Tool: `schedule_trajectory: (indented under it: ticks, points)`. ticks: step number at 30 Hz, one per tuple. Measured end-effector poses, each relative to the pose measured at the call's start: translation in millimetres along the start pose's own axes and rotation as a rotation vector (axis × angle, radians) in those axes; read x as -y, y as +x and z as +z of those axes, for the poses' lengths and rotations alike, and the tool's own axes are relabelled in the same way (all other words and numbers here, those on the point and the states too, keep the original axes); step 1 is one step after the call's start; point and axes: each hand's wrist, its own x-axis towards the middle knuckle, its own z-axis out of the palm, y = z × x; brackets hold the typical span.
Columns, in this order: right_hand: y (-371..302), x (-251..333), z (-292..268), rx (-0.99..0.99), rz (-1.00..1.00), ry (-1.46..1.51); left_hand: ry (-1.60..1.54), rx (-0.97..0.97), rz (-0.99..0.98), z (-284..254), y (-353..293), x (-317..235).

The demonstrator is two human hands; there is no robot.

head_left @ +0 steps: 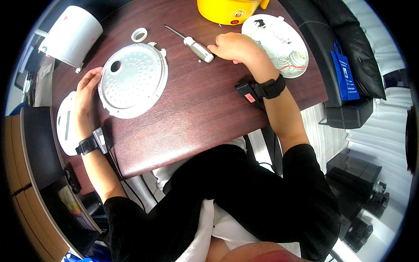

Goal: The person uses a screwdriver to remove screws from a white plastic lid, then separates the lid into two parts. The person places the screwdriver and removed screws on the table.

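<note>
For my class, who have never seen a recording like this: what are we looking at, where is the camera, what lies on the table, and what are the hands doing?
This is a single picture from a wide fisheye camera worn on a person's head, looking down, so straight edges bend near the rim. There is no machine: the two bare arms entering from below are the wearer's own, each with a black wrist strap. On the dark reddish-brown wooden table lie a round silvery perforated metal plate, a small white plastic ring, a screwdriver with a white handle, a round white plastic lid part with wires, a yellow appliance body and a white cylindrical housing. The left hand touches the metal plate's edge. The right hand rests at the screwdriver's handle end; whether it grips it cannot be told.
</note>
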Motion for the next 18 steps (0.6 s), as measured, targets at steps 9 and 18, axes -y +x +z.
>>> schedule_trajectory:
  ticks: [9,18]
  points:
    - [3,1,-5,0.059,0.042,0.03,0.018,-0.008,0.009,-1,-1,0]
    - [10,-5,-1,0.019,0.001,0.228,-0.056,-0.024,-0.024,2,-2,-2]
